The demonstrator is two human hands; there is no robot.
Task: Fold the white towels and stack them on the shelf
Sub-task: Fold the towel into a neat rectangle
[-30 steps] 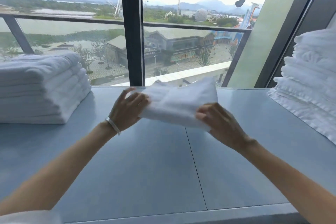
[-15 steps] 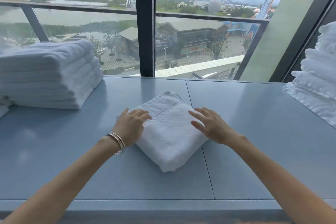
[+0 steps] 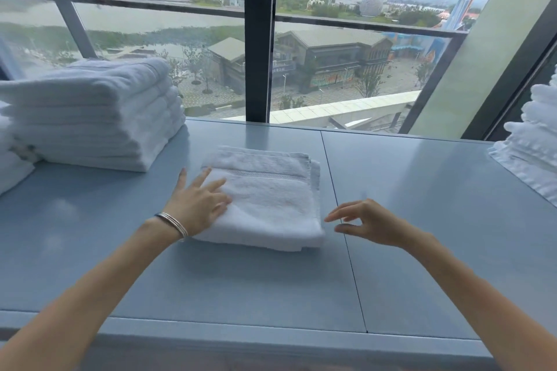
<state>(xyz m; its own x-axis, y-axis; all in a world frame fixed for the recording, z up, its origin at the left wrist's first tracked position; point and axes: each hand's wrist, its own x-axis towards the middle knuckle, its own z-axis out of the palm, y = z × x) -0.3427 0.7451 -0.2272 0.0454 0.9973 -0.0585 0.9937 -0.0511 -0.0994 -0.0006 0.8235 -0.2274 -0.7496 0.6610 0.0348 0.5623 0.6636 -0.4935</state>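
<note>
A folded white towel (image 3: 272,199) lies flat and squared in the middle of the grey-blue shelf (image 3: 422,220). My left hand (image 3: 197,203), with bracelets on the wrist, rests with straight fingers on the towel's left edge. Just right of the towel, my right hand (image 3: 366,221) hovers above the shelf with relaxed fingers, clear of the cloth and holding nothing.
A tall stack of folded white towels (image 3: 99,113) sits at the left of the shelf. Another white towel pile (image 3: 533,147) stands at the far right edge. A large window with a dark post (image 3: 257,36) closes off the back.
The towel went from held in the air to lying on the shelf, then turned square to the edge. My right hand has lifted off it and drawn back to the right.
</note>
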